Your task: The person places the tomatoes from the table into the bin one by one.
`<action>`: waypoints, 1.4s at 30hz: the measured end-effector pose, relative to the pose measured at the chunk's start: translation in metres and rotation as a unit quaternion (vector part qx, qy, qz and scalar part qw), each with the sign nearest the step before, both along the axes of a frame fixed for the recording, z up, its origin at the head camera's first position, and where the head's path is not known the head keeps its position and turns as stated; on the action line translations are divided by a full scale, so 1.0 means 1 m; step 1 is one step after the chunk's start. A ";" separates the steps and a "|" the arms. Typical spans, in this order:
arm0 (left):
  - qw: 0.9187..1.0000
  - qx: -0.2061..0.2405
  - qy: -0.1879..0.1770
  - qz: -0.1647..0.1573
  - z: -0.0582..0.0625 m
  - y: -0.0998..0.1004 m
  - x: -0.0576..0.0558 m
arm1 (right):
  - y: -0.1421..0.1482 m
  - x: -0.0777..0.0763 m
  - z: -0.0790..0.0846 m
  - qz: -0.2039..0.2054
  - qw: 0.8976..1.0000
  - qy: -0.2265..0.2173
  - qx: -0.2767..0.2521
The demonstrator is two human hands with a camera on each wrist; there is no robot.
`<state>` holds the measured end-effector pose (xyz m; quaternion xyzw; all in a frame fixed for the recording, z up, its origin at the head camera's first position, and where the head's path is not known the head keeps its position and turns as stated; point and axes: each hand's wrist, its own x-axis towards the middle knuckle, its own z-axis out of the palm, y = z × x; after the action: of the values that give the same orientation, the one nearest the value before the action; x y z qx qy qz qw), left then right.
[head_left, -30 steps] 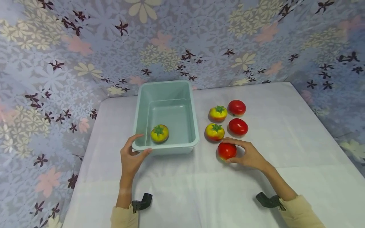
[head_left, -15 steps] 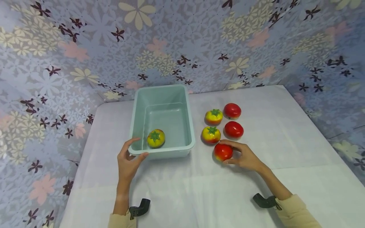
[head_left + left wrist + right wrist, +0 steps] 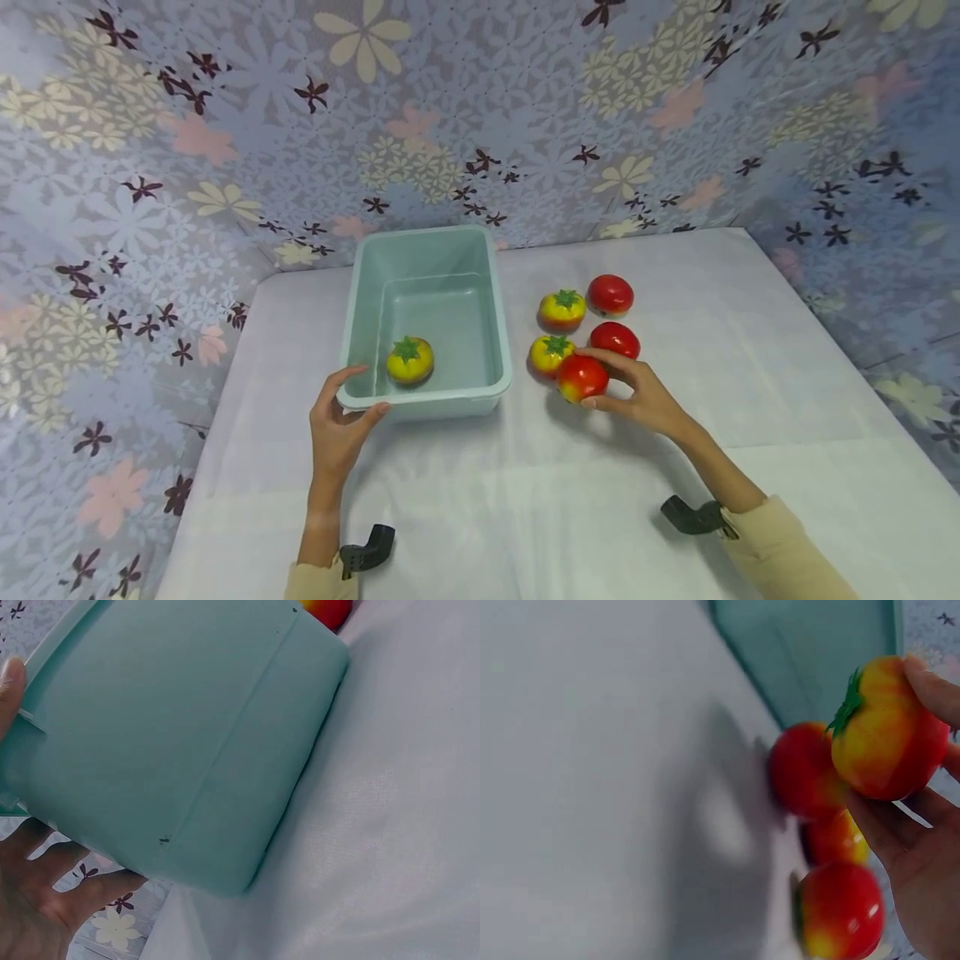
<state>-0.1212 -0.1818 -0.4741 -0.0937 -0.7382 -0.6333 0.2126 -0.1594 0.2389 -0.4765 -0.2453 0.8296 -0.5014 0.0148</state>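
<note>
My right hand (image 3: 637, 396) pinches a glossy red-and-yellow tomato (image 3: 582, 379) between thumb and fingers, above the tablecloth. In the right wrist view the held tomato (image 3: 889, 731) shows its green leafy top turned to the left. My left hand (image 3: 337, 437) grips the near left corner of a pale green plastic bin (image 3: 501, 333), thumb outside and a fingertip over the rim. One yellow tomato (image 3: 410, 361) with a green top lies inside the bin. The left wrist view is mostly filled by the bin's outer wall (image 3: 187, 735).
Right of the bin, two yellow-topped tomatoes, a far one (image 3: 562, 311) and a near one (image 3: 546, 354), lie beside two red ones, a far one (image 3: 611, 294) and a near one (image 3: 615, 337). A white cloth (image 3: 450, 492) covers the table; flowered fabric (image 3: 525, 108) stands behind.
My right hand has lifted the red tomato off the cloth, and it now overlaps the near yellow one in view. The left hand stays at the bin's corner. The head view has shifted slightly.
</note>
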 end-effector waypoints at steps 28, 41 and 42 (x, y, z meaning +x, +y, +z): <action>1.000 0.012 -0.024 0.009 0.001 0.005 0.003 | -0.105 -0.070 0.079 0.089 0.982 -0.021 -0.168; 0.999 0.015 -0.029 0.013 0.000 0.001 0.001 | -0.141 -0.082 0.070 0.093 0.989 -0.005 -0.116; 0.999 0.013 -0.029 0.014 0.000 0.001 0.001 | -0.143 -0.082 0.068 0.092 0.990 -0.003 -0.107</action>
<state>-0.1201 -0.1813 -0.4744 -0.0620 -0.7369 -0.6424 0.2014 -0.2412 0.0955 -0.4084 -0.3190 0.7452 -0.5844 0.0370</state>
